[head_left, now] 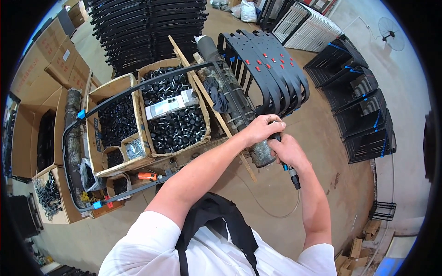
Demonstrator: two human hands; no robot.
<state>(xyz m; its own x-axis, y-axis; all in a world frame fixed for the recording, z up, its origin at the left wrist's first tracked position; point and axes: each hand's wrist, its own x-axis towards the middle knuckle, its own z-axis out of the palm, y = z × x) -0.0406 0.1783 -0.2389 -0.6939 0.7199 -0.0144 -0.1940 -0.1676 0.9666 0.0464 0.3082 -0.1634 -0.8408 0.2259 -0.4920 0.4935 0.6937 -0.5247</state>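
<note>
My right hand (290, 151) is wrapped round a black air screwdriver (293, 174), with a hose fitting at its lower end and a bit of blue by the grip. My left hand (261, 129) is closed by the tool's upper end, just above the right hand. What its fingers pinch is hidden. A bent black tubular frame (138, 88) with blue tape lies across the boxes on my left. One of its bars runs along a plastic-wrapped roll (263, 155) to below my hands.
A carton of black knob-headed bolts (177, 131) holds a flat silver-white box (170, 105). An orange tool (148, 176) lies near the frame. Black panels with red parts (267, 60) stand ahead. A thin air hose (276, 216) loops above the floor. Stacked black frames (147, 32) stand behind.
</note>
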